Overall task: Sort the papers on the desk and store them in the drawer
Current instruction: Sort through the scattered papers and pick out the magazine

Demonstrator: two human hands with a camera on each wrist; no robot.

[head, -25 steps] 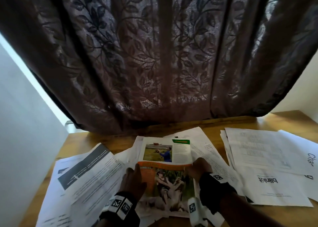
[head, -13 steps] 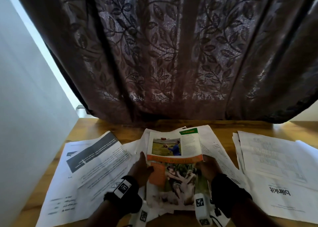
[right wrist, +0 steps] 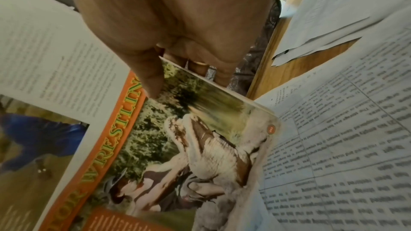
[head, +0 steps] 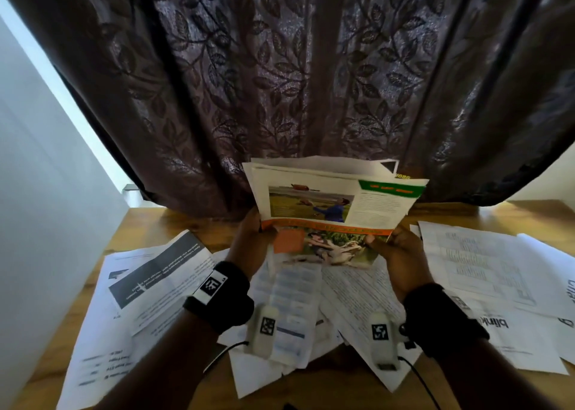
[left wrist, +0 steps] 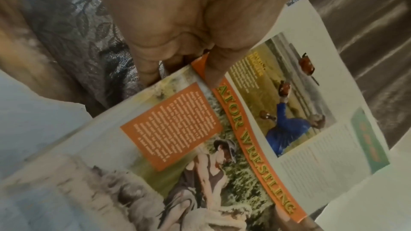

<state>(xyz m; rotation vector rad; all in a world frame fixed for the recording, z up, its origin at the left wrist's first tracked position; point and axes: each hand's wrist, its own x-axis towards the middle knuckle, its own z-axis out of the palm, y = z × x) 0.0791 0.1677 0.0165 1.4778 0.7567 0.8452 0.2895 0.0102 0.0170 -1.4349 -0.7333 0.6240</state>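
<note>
A small stack of papers topped by a colourful magazine page (head: pixel 329 210) with photos and an orange title band stands tilted up above the desk. My left hand (head: pixel 249 238) grips its left edge, thumb on the front of the page (left wrist: pixel 213 69). At the right edge my right hand (head: pixel 398 251) pinches the stack, thumb on the printed side (right wrist: pixel 153 80) and fingers behind. Loose white printed sheets (head: pixel 311 304) lie under the lifted stack. The drawer is not in view.
More papers cover the wooden desk (head: pixel 174 226): a sheet with a dark band (head: pixel 161 272) at the left, a pile of printed forms (head: pixel 485 266) at the right. A dark leaf-patterned curtain (head: pixel 280 83) hangs behind the desk. A white wall (head: pixel 40 223) stands at the left.
Both hands have lifted the magazine stack off the desk and tilted it upright toward the curtain. White sheets that lay beneath it now show.
</note>
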